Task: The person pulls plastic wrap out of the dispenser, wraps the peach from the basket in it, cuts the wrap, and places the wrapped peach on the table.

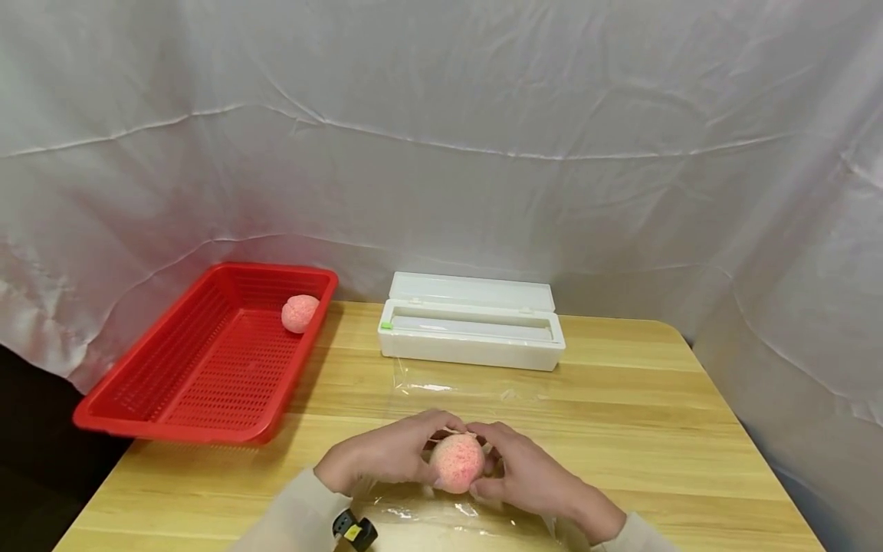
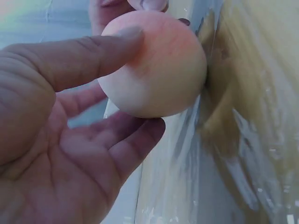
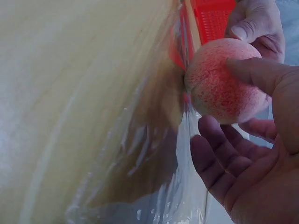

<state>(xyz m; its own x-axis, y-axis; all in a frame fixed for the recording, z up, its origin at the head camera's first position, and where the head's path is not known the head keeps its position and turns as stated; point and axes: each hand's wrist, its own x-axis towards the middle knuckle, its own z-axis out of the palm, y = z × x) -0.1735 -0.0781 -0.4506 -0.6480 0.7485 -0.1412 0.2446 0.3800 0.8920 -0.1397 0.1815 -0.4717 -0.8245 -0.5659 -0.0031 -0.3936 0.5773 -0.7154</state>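
Observation:
A pink and pale-yellow peach (image 1: 458,464) is held between both hands, low over the near part of the table. From its left, my left hand (image 1: 400,451) grips it, the thumb lying across its surface in the left wrist view and fingertips under it. On the other side my right hand (image 1: 527,473) presses its thumb on the peach (image 3: 224,86), with curled fingers along the lower side. A sheet of clear plastic wrap (image 1: 396,512) lies on the table beneath the peach, wrinkled and shiny in both wrist views.
A white wrap box (image 1: 472,351) with its lid raised stands at the back; the film stretches from it toward me. At the left, a red plastic basket (image 1: 186,433) holds another pink peach (image 1: 300,313). Grey curtains (image 1: 441,153) hang behind the wooden table (image 1: 655,429).

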